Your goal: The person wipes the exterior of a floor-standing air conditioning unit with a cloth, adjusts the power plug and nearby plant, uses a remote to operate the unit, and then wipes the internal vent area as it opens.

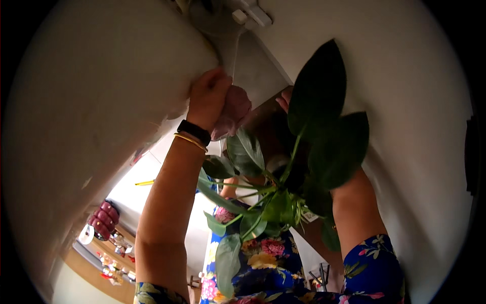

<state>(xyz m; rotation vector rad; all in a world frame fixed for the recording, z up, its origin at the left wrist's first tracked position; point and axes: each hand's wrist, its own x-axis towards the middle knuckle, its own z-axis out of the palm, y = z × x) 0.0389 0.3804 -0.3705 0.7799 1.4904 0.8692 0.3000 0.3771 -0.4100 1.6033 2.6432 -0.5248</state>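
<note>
My left hand (208, 93) is raised at the upper middle, its fingers closed on a crumpled pink cloth (234, 109). A dark band and a yellow bangle circle that wrist. Only a few fingers of my right hand (285, 98) show, apart and by the far edge of a brown surface (263, 110); leaves hide the rest. Between my arms stands a potted plant (276, 195) with large green leaves. One big dark leaf (321, 83) rises in front of my right hand. The plant's pot is mostly hidden in shadow.
A pale wall (405, 101) runs along the right, and a broad pale surface (111, 91) fills the left. A white plug (255, 14) is at the top. Lower left, a maroon puffy object (104, 220) lies near a wooden shelf (96, 268) with small items.
</note>
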